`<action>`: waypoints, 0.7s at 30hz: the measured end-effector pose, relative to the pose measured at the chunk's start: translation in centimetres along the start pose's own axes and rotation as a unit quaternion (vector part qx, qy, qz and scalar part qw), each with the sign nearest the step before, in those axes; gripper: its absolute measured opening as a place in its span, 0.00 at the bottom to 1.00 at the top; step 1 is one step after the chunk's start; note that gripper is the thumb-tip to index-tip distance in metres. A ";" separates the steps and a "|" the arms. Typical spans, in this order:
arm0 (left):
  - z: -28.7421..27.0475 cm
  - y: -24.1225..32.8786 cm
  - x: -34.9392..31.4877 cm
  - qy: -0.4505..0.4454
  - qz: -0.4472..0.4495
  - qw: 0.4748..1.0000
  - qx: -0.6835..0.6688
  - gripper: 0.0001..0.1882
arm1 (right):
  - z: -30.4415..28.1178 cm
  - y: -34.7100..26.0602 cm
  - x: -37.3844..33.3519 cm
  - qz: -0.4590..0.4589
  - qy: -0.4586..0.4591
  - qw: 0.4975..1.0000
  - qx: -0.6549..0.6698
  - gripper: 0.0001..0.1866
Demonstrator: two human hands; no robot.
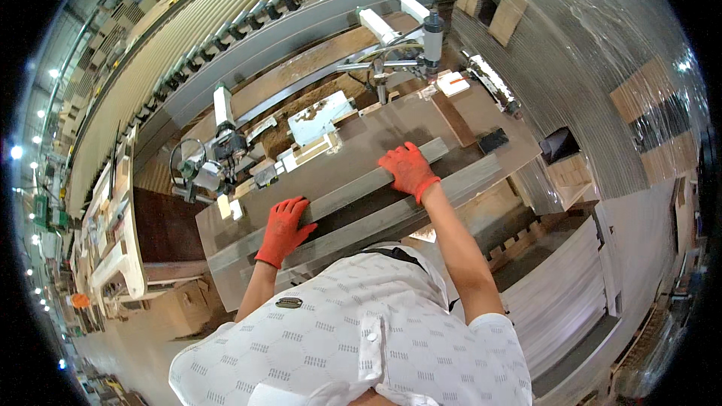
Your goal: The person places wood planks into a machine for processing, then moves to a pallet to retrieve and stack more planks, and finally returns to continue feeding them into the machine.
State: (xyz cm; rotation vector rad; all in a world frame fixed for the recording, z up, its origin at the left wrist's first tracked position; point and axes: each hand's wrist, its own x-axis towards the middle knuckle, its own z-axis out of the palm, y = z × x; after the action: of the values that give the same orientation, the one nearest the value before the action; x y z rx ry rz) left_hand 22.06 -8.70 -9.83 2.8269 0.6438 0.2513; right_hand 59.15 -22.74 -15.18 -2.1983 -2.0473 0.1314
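Both my hands wear red-orange gloves and rest on the far one of two long grey strips, which lie nearly parallel on a brown work table (368, 131). My left hand (284, 230) is closed across the far grey strip (350, 189) toward its left part, thumb along the near edge. Further right, my right hand (410, 171) is closed over the same strip near its right end, fingertips bent over the far side. Closer to my body lies the near grey strip (466, 178), with a dark gap between the two. My left wrist crosses above the near strip's left part.
Beyond the table stand machine units with cylinders (432, 41) and hoses. A white plate (320, 116) lies among sawdust. On the table's right are a brown strip (453, 120) and a black block (493, 140). A roller conveyor (248, 0) runs behind; a film-wrapped stack (556, 68) rises at right.
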 end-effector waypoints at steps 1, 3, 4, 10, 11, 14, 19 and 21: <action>0.5 -0.2 -0.4 -0.013 -0.025 0.999 -0.021 0.30 | 0.5 0.2 0.3 0.006 -0.019 0.999 0.026 0.33; 1.4 -0.6 -0.6 -0.048 -0.083 0.994 -0.043 0.32 | 0.7 0.5 0.5 -0.010 -0.015 1.000 0.026 0.30; 1.7 -0.9 -0.5 -0.070 -0.116 0.990 -0.046 0.33 | 0.5 0.5 0.4 -0.016 -0.012 0.999 0.026 0.28; 1.8 -1.9 0.2 -0.073 -0.106 0.989 -0.069 0.36 | -2.3 -0.5 -0.7 -0.088 0.113 0.987 -0.072 0.31; 1.8 -2.0 0.1 -0.057 -0.089 0.992 -0.071 0.36 | -3.3 -1.2 -1.3 -0.089 0.128 0.987 -0.033 0.32; -0.7 1.9 1.0 0.078 -0.021 0.996 0.046 0.37 | -6.5 -4.4 -4.0 -0.094 0.126 0.984 0.081 0.33; -1.9 7.7 3.6 -0.011 -0.005 0.992 -0.126 0.33 | -4.7 -5.9 -7.9 -0.054 -0.046 0.993 0.092 0.32; -1.0 9.3 3.8 -0.048 0.022 0.980 -0.192 0.32 | -3.2 -5.4 -8.2 -0.060 -0.030 0.992 0.109 0.30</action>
State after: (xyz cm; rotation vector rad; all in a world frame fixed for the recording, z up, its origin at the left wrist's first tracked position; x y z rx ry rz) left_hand 28.94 -14.97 -6.07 2.4663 0.4556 0.2182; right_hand 53.71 -30.70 -11.41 -1.9609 -2.0776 0.3939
